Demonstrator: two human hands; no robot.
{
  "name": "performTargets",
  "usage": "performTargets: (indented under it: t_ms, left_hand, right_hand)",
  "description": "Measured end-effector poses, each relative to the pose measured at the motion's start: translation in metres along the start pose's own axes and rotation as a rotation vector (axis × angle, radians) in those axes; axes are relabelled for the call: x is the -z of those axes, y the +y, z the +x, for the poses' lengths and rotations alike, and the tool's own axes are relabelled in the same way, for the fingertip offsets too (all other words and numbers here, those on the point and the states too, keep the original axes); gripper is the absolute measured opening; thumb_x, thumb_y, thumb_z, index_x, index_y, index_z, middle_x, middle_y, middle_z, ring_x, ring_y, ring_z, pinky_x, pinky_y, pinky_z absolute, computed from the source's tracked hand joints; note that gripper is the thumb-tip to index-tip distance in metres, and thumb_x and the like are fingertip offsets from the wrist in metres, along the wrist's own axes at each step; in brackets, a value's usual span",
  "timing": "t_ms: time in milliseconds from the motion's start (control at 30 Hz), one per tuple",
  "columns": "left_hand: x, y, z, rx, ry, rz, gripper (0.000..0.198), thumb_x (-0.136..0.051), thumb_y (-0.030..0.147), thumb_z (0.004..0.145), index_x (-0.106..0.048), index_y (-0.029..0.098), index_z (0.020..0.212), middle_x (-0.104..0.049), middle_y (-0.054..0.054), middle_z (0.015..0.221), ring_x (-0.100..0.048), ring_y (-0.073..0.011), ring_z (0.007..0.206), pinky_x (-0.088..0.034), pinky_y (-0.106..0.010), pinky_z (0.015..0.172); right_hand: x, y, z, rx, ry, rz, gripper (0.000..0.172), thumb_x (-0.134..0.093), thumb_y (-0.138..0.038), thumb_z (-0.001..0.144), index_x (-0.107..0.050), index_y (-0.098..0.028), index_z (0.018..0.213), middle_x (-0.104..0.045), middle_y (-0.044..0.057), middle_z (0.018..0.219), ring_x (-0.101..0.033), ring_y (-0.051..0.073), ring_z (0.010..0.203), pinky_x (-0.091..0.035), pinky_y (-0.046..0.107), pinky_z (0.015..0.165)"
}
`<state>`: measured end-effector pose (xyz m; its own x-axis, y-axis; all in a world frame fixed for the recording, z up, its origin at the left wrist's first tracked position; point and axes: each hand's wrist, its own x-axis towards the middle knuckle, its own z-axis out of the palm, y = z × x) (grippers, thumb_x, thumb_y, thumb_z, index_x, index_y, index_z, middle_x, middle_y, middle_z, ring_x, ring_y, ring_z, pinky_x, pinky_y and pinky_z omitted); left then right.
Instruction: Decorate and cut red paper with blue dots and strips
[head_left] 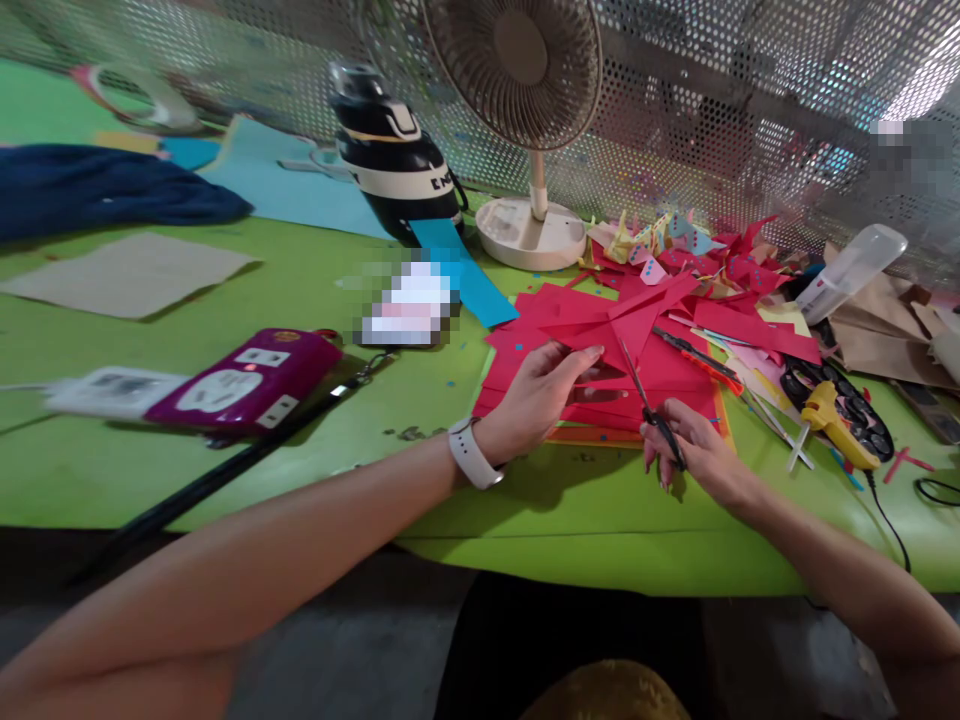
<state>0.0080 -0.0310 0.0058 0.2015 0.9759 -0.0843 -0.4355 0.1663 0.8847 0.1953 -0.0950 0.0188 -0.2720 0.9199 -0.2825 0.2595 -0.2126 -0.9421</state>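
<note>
Cutting of red paper is judged to be partway through. A red piece is held above the red stack, pinched between the thumb and fingers of the left hand. Scissors are gripped in the right hand, with the fingers closed around the handles; the blades are directed at the red piece, and whether they are parted cannot be told. Cut strips are heaped behind the stack and to its right, and are taken as finished cuts. Broad sheets in the stack appear whole and are taken as work remaining.

The stack is supported on a green table. A fan and a flask are placed behind the stack. A purple power strip is laid well to its left. A utility knife is rested on its right side, and a yellow glue gun is set farther right. The area behind the stack is bounded by a perforated screen; grey floor is seen below the table's front edge.
</note>
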Motion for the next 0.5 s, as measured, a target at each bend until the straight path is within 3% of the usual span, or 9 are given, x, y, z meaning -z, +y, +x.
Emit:
performTargets:
  t_ms: [200, 500]
  left_hand:
    - [-0.0010, 0.0006, -0.0006, 0.000, -0.001, 0.004, 0.033, -0.084, 0.040, 0.062, -0.061, 0.017, 0.069, -0.069, -0.002, 0.068, -0.074, -0.0287, 0.087, -0.063, -0.045, 0.077]
    - [-0.0014, 0.0009, -0.0010, 0.002, 0.003, 0.001, 0.033, -0.084, 0.039, 0.063, -0.060, 0.016, 0.068, -0.071, -0.004, 0.072, -0.074, -0.0296, 0.090, -0.063, -0.044, 0.076]
  right_hand:
    - [-0.0004, -0.0020, -0.0004, -0.008, 0.006, -0.007, 0.047, -0.069, -0.064, 0.076, -0.047, -0.022, 0.080, -0.060, -0.004, 0.067, -0.055, 0.009, 0.050, -0.050, 0.024, 0.045]
    - [0.0010, 0.0009, 0.0004, 0.006, 0.005, -0.001, 0.039, -0.071, -0.054, 0.077, -0.049, -0.022, 0.081, -0.062, -0.003, 0.068, -0.054, 0.010, 0.050, -0.051, 0.025, 0.046]
